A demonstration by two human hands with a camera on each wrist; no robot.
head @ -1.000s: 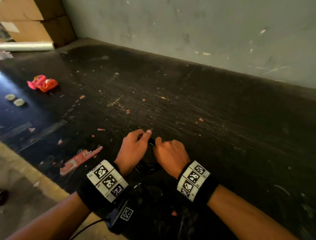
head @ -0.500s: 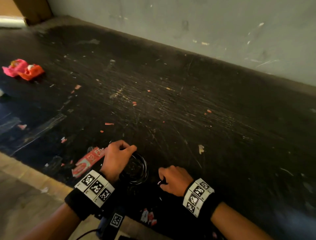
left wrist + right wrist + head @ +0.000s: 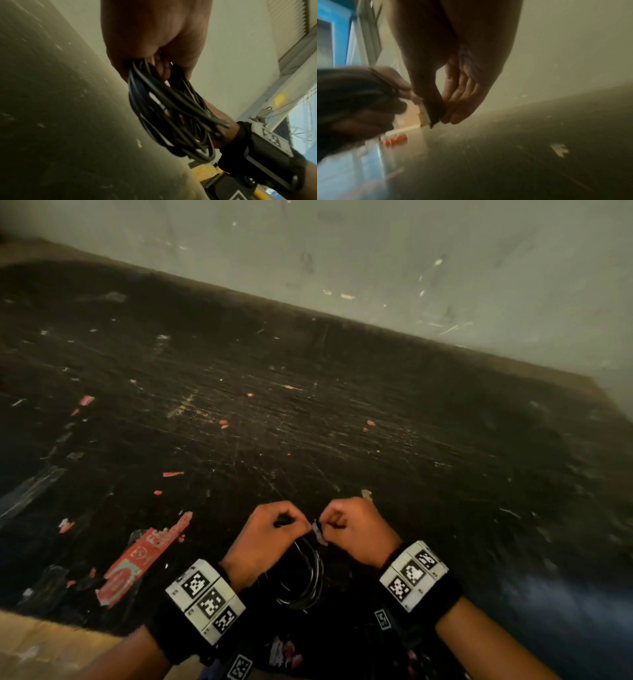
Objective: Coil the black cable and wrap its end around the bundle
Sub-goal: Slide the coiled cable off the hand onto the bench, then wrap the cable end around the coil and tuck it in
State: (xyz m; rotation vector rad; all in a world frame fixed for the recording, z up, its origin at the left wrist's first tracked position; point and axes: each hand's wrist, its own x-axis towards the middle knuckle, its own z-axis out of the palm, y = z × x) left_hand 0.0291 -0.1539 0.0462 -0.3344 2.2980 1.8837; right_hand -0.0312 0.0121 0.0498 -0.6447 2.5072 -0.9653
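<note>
hands have come back together: left hand (image 3: 265,537) grips the coiled black cable (image 3: 303,573), right hand (image 3: 356,530) pinches its plug end (image 3: 318,530) beside it, ready to wrap.

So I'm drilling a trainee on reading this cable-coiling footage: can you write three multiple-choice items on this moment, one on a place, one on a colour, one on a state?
1. Where is the coiled bundle?
A. Flat on the table, far from both hands
B. Hanging from the left hand
C. Draped over the right wrist

2. What colour is the torn wrapper on the table left of the hands?
A. Red
B. Green
C. Yellow

3. What is the right hand doing?
A. Lying flat and open on the table
B. Pinching the cable's plug end
C. Gripping the whole coil

Key: 1 B, the left hand has its fingers curled round the black cable loops, which hang below it. 2 A, the wrapper is red. 3 B, the right hand pinches a small pale plug end between thumb and fingertips, close to the left hand.
</note>
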